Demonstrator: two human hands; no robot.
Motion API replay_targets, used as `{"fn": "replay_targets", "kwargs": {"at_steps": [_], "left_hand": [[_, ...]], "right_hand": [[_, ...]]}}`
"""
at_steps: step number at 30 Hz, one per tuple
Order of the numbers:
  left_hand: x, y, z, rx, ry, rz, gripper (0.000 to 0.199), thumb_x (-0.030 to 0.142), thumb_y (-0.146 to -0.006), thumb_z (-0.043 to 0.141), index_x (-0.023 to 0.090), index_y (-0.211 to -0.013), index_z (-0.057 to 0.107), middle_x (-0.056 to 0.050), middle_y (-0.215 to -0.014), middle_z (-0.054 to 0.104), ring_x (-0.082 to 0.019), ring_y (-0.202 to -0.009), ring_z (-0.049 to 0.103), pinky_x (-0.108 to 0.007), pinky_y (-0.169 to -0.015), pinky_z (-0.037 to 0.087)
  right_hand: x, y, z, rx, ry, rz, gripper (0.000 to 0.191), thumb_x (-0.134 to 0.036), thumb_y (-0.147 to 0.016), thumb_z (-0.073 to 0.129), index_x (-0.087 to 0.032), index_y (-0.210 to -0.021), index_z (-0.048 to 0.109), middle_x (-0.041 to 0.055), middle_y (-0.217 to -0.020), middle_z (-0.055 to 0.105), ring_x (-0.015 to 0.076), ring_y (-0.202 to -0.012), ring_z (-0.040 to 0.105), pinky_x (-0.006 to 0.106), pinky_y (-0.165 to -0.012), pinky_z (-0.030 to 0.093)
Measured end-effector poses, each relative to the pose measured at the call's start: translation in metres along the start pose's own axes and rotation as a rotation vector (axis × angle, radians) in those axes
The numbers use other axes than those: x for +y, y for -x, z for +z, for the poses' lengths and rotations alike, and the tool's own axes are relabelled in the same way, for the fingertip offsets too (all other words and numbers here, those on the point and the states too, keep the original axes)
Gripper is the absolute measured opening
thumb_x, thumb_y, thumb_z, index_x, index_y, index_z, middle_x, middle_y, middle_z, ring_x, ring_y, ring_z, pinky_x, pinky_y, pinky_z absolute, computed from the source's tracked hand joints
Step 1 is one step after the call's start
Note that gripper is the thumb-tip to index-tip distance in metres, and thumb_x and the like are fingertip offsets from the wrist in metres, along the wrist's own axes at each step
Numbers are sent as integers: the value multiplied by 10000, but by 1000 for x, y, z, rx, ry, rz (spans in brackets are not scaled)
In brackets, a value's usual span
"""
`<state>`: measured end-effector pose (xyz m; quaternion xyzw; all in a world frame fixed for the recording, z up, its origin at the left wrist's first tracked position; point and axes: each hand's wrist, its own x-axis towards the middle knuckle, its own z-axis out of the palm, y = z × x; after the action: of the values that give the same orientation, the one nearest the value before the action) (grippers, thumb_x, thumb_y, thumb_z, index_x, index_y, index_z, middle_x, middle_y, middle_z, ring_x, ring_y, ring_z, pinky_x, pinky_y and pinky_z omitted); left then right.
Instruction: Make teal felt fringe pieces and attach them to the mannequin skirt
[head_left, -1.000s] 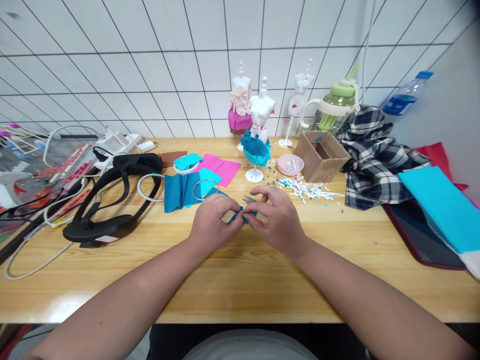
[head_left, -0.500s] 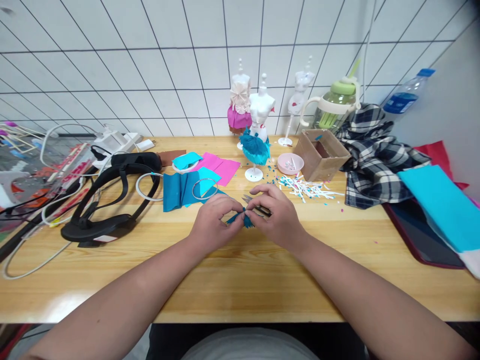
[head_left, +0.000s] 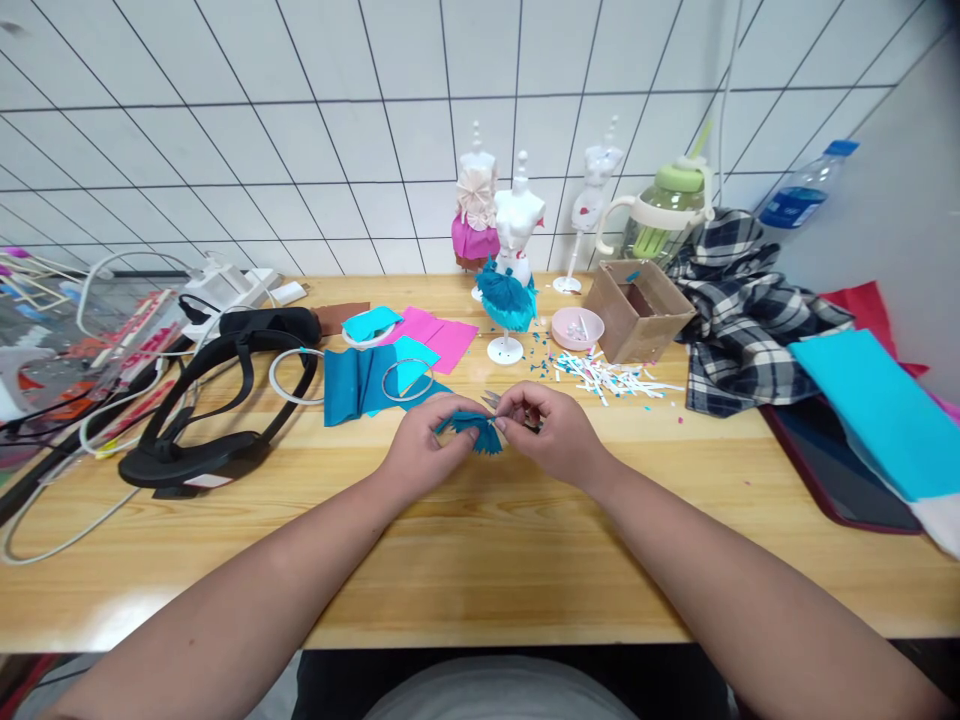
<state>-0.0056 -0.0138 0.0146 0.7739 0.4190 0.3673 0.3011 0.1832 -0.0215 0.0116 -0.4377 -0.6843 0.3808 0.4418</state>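
My left hand point(head_left: 431, 440) is closed on a piece of teal crepe paper point(head_left: 486, 434) with a jagged lower edge, gathered into a fan. My right hand point(head_left: 551, 430) pinches the right end of this paper, where a tiny pale speck shows at the fingertips. Behind the right hand lie small scissors point(head_left: 491, 398), mostly covered by it, blades pointing left. Past the hands stands a white mini dress form point(head_left: 519, 218) wearing a ruffled teal paper skirt point(head_left: 508, 298).
Teal paper point(head_left: 352, 385), pink paper point(head_left: 442, 340) and a metal ring point(head_left: 407, 380) lie left of centre. White strips point(head_left: 611, 375), a pink bowl point(head_left: 577, 328) and a cardboard box point(head_left: 637, 310) sit at right. A black headset point(head_left: 217, 455) with cables occupies the left side.
The teal paper has spread wider and shows more between my hands. My right fingers have curled in and shifted to its right end. The view has shifted slightly.
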Motion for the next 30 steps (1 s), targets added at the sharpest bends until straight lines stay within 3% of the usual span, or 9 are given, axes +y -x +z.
{"fn": "replay_targets", "kwargs": {"at_steps": [4, 8, 13, 16, 19, 21, 26, 30], "left_hand": [[-3, -1, 1, 0, 124, -95, 153, 261, -771, 613, 191, -879, 696, -57, -874, 716, -207, -823, 649, -337, -762, 503], [-6, -2, 4, -16, 404, -236, 150, 303, -776, 650, 168, -827, 692, -34, -785, 701, -173, -735, 623, -299, -710, 486], [-7, -2, 4, -25, 813, -458, 184, 302, -698, 731, 132, -757, 692, -45, -721, 685, -157, -675, 595, -276, -665, 455], [-6, -1, 3, -181, 1009, -600, 208, 272, -630, 763, 111, -746, 701, -67, -723, 684, -172, -701, 613, -278, -677, 458], [-8, -1, 2, -313, 1103, -680, 218, 234, -598, 767, 100, -764, 715, -67, -725, 678, -170, -689, 617, -272, -655, 460], [-10, -1, 1, -362, 1125, -693, 210, 225, -612, 752, 99, -777, 722, -70, -733, 683, -169, -670, 621, -273, -634, 464], [-14, 1, -3, -460, 1072, -738, 154, 232, -680, 707, 97, -753, 721, -84, -696, 687, -170, -639, 625, -281, -625, 482], [-11, 0, -1, -476, 1081, -751, 142, 242, -677, 713, 116, -743, 711, -71, -697, 682, -176, -671, 635, -274, -627, 490]], "right_hand": [[-1, 0, -1, 24, -45, 14, 53, -153, -738, 610, -187, -778, 614, -40, -644, 578, 92, -584, 491, 210, -544, 393], [1, 1, -2, 19, -77, 3, 71, -193, -770, 617, -187, -837, 594, -24, -695, 595, 99, -615, 504, 221, -570, 402], [3, 2, -5, -21, -104, -158, 544, -127, -787, 570, -242, -1292, 404, 58, -1096, 612, 135, -806, 568, 270, -681, 465], [1, 2, -8, -88, 46, -326, 438, -130, -775, 623, -243, -1192, 550, 93, -1221, 557, 207, -1108, 535, 362, -903, 456], [0, 1, -9, -157, 94, -372, 239, -190, -783, 679, -234, -1017, 662, 103, -1302, 507, 240, -1232, 474, 418, -1028, 390], [0, 0, -9, -153, 92, -353, 156, -241, -789, 695, -229, -945, 681, 104, -1329, 487, 245, -1240, 470, 424, -1035, 389], [-1, 0, -11, -107, 131, -371, 411, -333, -755, 742, -225, -1138, 639, 135, -1485, 313, 289, -1356, 334, 450, -1047, 371], [-2, 1, -12, -155, 192, -375, 121, -300, -765, 733, -227, -861, 733, 94, -1479, 346, 286, -1343, 349, 417, -995, 409]]}}
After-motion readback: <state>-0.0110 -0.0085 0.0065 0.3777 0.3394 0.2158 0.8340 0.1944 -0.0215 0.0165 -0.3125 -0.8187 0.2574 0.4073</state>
